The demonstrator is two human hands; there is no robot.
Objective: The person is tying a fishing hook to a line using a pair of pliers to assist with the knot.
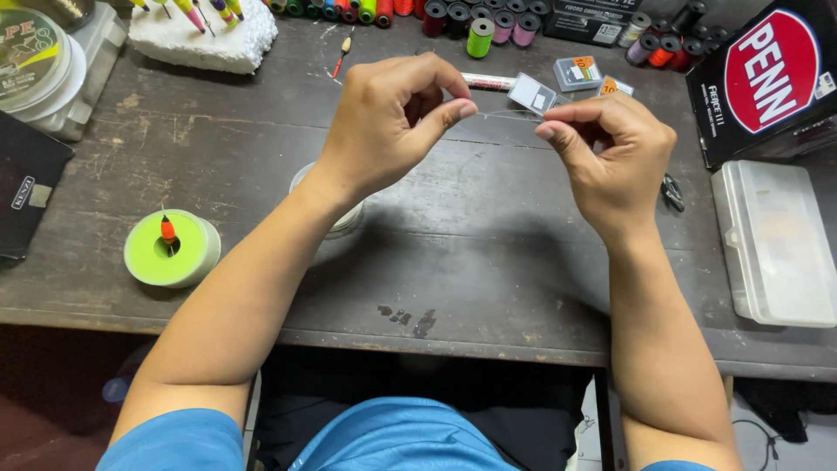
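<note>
My left hand (392, 118) and my right hand (610, 153) are raised above a dark worn wooden table (471, 253). Both pinch a thin clear line (506, 115) that runs taut between thumb and forefinger of each hand. The line is faint and hard to trace. Under my left wrist a white round container (344, 218) is partly hidden. A lime-green spool (172, 249) with a small orange float stuck in its middle sits to the left of my forearm.
A row of coloured thread spools (453, 17) lines the far edge. White foam block (205, 39) with floats far left. Small packets (558, 83) behind my hands. Black and red box (767, 78) and clear plastic case (776, 244) at right. Small dark clip (672, 192) beside my right hand.
</note>
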